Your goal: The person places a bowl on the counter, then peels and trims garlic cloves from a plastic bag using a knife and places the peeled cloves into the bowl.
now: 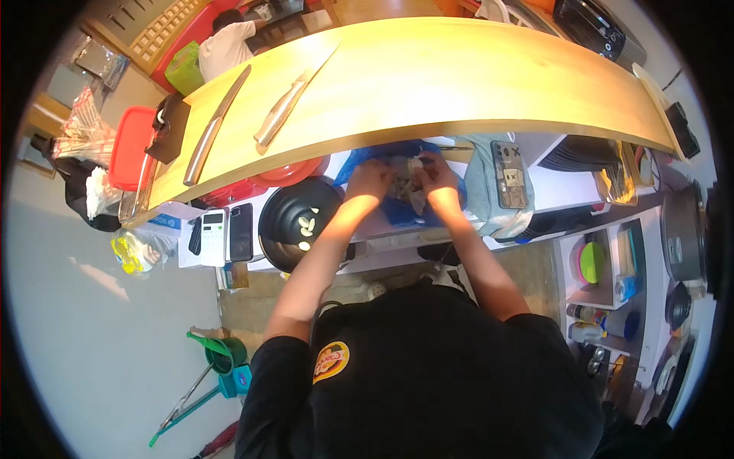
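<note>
Just beyond the hands the front edge of the wooden board (459, 84) is met, so wrists are best kept low, with more room left on the body side. The black bowl (284, 210) should not be nudged by the left forearm. Over the blue bag (399, 213), a whitish bundle (405, 180) is handled between the left hand (368, 181) and right hand (439, 182), best steadied by one; fingers are curled inward, but whether anything is pinched cannot be told. In the bowl, pale pieces (306, 227) are seen.
</note>
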Demonstrator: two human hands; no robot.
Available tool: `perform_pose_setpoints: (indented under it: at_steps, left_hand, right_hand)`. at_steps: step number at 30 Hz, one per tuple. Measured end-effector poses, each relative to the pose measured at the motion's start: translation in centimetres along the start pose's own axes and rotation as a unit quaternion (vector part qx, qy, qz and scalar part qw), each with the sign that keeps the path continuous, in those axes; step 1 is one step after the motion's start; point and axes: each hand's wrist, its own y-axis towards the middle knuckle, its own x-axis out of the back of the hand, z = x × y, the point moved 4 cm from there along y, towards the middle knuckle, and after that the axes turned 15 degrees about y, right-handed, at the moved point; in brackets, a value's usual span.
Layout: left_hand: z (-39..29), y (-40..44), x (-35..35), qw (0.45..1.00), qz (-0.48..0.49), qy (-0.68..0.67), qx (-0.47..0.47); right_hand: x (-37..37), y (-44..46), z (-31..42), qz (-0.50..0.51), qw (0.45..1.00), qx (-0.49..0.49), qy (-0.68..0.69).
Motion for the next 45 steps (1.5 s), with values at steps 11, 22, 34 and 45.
perform_pose_setpoints:
  at_steps: [11,22,34,45]
  left_hand:
    - [-1.2,0.1,0.5,0.919,0.05,-0.357,0.159]
    - [-3.4,-2.6,1.4,0.852,-0.072,-0.446,0.265]
    - [-3.7,-3.2,2.1,0.984,-0.055,-0.123,0.113]
    - [1.0,2.2,23.1,0.92,-0.239,0.312,-0.002]
  right_hand:
    - [-1.7,0.7,-0.2,0.11,0.992,-0.016,0.057]
    - [-2.3,-1.0,1.1,0.039,0.997,0.061,-0.022]
    - [-0.8,1.0,0.8,0.162,0.928,-0.17,0.29]
    - [-2.2,-0.8,1.9,0.167,0.952,-0.119,0.226]
